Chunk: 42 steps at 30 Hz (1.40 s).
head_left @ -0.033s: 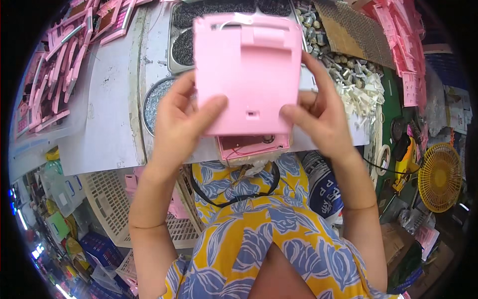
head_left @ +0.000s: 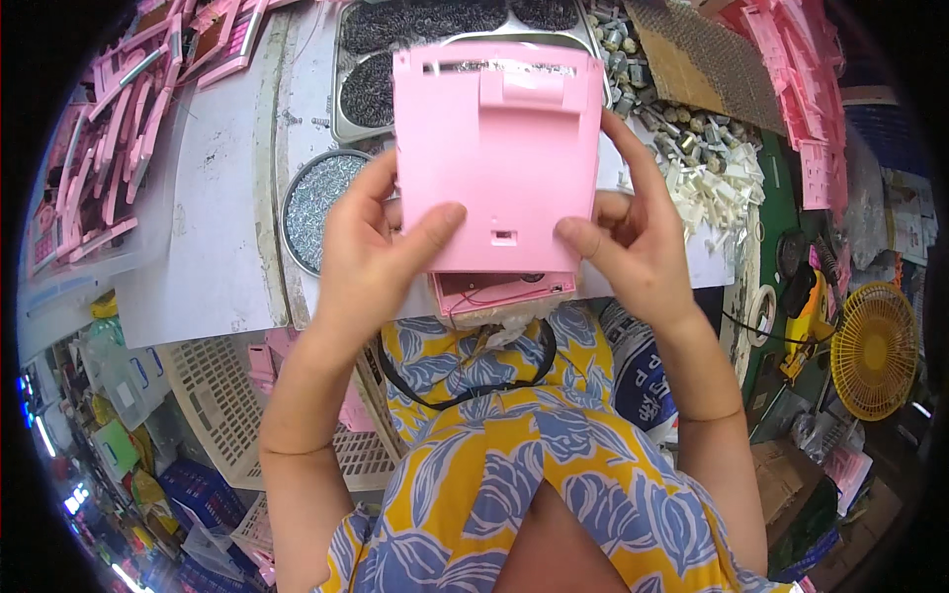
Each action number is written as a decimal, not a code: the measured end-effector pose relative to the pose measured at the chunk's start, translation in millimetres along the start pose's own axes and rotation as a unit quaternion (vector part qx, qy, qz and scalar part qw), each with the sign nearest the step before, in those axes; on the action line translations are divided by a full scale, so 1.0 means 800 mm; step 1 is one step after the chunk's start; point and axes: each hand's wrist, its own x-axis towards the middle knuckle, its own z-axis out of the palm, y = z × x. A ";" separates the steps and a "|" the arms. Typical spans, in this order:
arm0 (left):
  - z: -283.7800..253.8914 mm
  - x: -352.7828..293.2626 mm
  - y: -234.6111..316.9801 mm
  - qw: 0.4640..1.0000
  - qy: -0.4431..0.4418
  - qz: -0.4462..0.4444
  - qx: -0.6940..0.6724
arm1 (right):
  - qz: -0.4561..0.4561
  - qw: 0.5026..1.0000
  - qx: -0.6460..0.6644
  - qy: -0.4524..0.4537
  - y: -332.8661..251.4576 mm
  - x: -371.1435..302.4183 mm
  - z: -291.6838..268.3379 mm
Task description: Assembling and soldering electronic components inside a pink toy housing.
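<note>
A pink plastic housing panel is raised between my two hands, above the front edge of the work table. It has a raised block near its top edge and a small rectangular slot low down. My left hand grips its left side, thumb on the front face and fingers behind. On the lower right, my right hand holds it the same way, with the fingers partly hidden behind. Just below the panel, another pink housing with a thin red wire lies at the table edge, mostly covered.
A round dish of small metal screws stands left of the panel. Behind are a metal tray of dark springs, loose silvery parts and white plastic pieces. Pink housings pile at the far left. A yellow fan is at right.
The panel has shifted slightly right and down, and its tilt has levelled a little. My left hand has moved slightly right with it. Both hands keep their grip.
</note>
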 end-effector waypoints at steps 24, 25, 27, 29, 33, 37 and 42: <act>-0.002 -0.080 -0.057 0.927 0.036 -0.003 0.373 | 0.007 0.786 -0.591 -0.179 0.009 -0.003 -0.015; -0.005 -0.078 -0.050 0.919 0.024 -0.003 0.394 | -0.003 0.799 -0.571 -0.188 0.006 0.001 -0.017; -0.029 -0.075 -0.044 0.932 0.017 -0.007 0.363 | -0.019 0.822 -0.530 -0.206 -0.004 0.010 -0.027; -0.066 -0.061 -0.048 0.951 0.037 0.021 0.307 | 0.024 0.869 -0.445 -0.215 -0.015 0.039 -0.052; -0.114 -0.024 -0.050 0.788 0.054 0.112 0.604 | -0.251 0.912 -0.257 0.197 -0.040 0.135 -0.105; -0.107 -0.012 -0.045 0.803 0.065 0.131 0.577 | -0.215 0.957 0.116 0.154 -0.105 0.238 -0.063; -0.131 0.002 -0.062 0.740 0.102 0.146 0.648 | -0.226 0.960 -0.167 -0.001 -0.121 0.250 -0.002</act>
